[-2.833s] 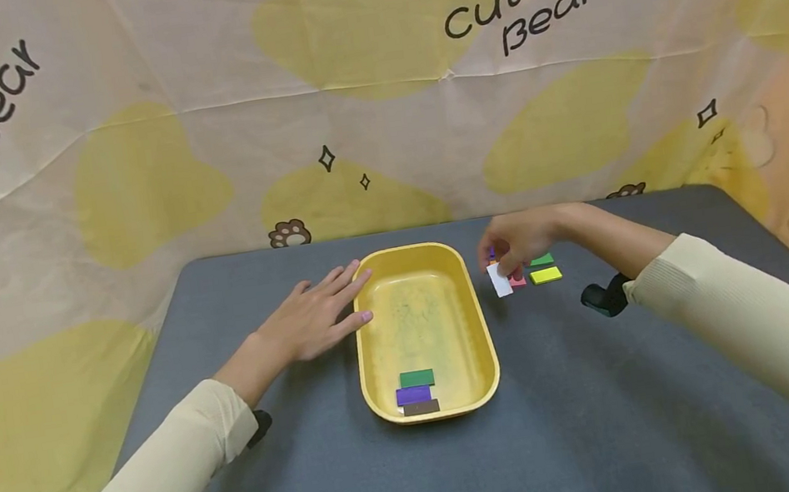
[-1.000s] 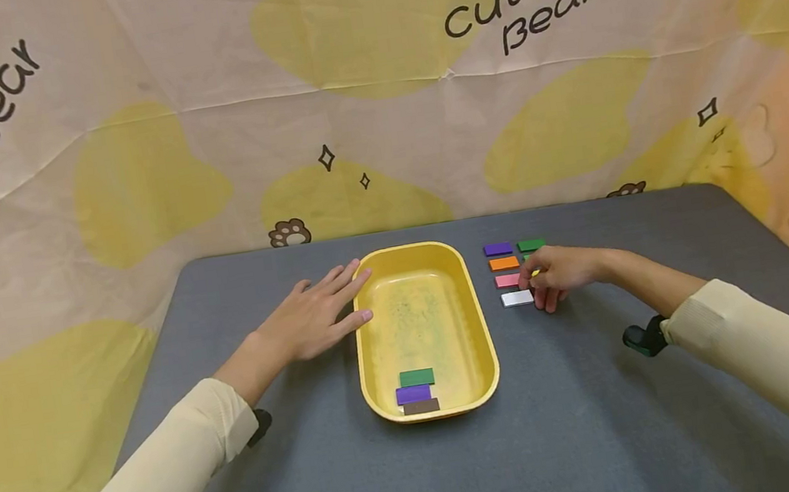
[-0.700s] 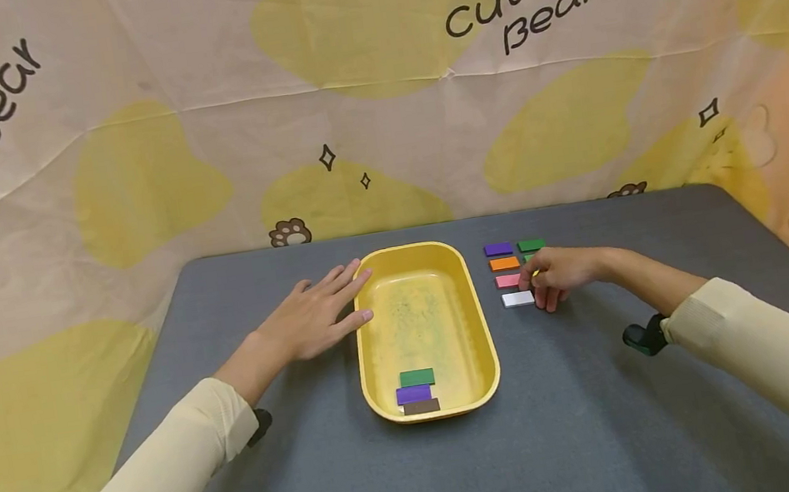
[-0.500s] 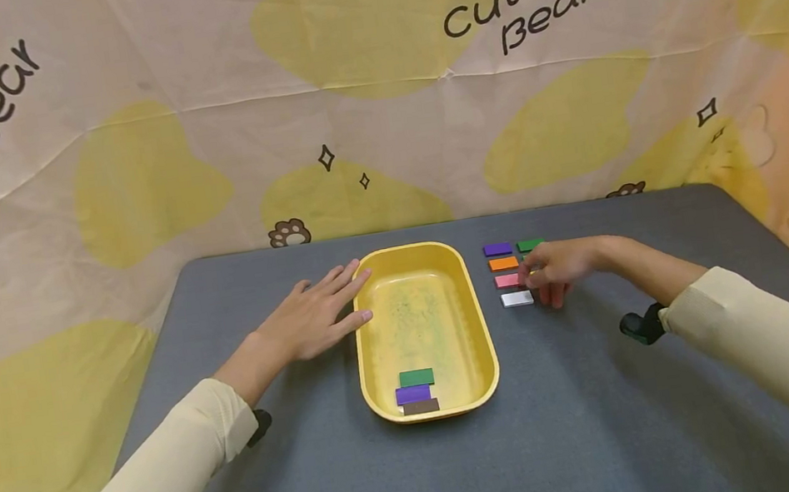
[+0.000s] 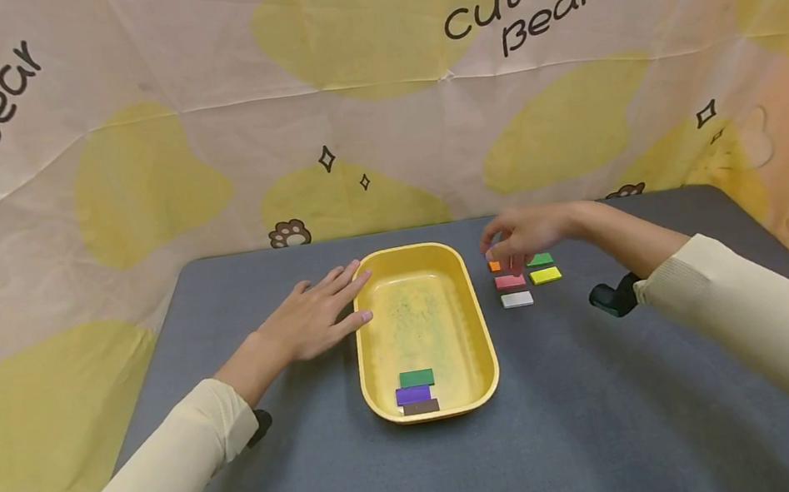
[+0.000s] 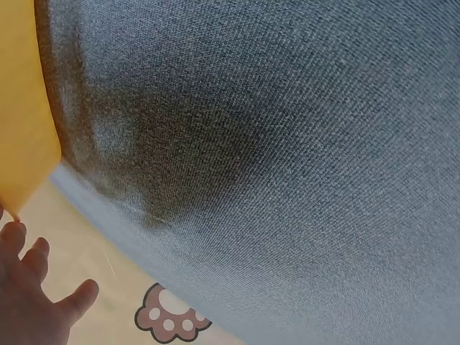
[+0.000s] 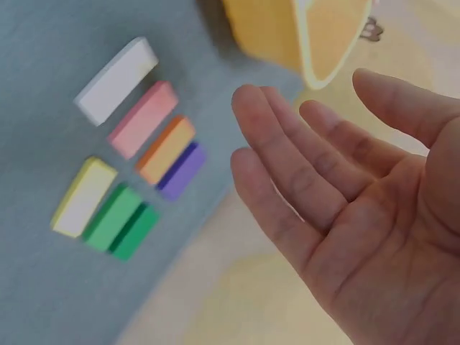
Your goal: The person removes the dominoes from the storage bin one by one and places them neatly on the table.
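In the head view my left hand (image 5: 313,312) rests with spread, straight fingers on the left rim of a yellow tray (image 5: 474,302). My right hand (image 5: 532,231) is over the far part of a group of small domino-like blocks. Its fingers are loosely extended and hold nothing in the right wrist view. That view shows a white block (image 7: 116,80), a pink block (image 7: 144,118), an orange block (image 7: 165,149) and a purple block (image 7: 182,170) in one row. Beside them lie a yellow block (image 7: 83,198) and two green blocks (image 7: 113,214).
Inside the tray's near end lie a green block (image 5: 416,378), a purple block (image 5: 413,395) and a dark brown block (image 5: 420,407). The grey table (image 5: 321,475) ends at a patterned cloth (image 5: 376,114) behind it.
The white block, held by my right hand earliest, now lies before the pink one. My right hand then touched around the yellow block and has since moved away, up and left. My left hand stays put.
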{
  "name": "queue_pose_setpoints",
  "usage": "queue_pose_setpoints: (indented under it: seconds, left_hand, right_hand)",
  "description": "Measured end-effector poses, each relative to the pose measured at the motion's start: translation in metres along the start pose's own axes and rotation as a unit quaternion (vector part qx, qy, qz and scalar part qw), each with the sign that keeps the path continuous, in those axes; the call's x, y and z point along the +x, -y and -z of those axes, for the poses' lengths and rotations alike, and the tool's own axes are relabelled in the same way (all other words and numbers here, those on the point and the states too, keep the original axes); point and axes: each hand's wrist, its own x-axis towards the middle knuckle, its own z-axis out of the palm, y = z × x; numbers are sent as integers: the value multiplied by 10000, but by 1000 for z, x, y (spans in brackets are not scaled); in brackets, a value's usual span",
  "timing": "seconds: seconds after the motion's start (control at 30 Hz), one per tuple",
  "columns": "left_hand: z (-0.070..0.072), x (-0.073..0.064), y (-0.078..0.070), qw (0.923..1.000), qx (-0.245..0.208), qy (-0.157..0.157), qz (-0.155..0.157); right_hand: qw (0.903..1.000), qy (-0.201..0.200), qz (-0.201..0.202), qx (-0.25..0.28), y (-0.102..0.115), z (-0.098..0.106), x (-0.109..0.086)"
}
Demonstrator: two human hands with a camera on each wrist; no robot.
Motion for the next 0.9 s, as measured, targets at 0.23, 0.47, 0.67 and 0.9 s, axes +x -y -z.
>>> queue_pose_setpoints:
  seconds: [0.23, 0.47, 0.67, 0.9]
  left_hand:
    - [-1, 0, 1, 10000, 13, -6, -24]
    - [-3, 2, 2, 10000, 37, -41, -47]
    - [-2, 2, 3, 10000, -15, -28, 0]
    - [-4, 3, 4, 10000, -16, -5, 34]
  right_hand:
    - [9996, 80, 122, -250, 25, -2, 13]
    - [9996, 115, 162, -206, 49, -6, 23]
    - [9985, 500, 222, 8, 65, -18, 39]
    - [9942, 1045, 256, -78, 72, -36, 59]
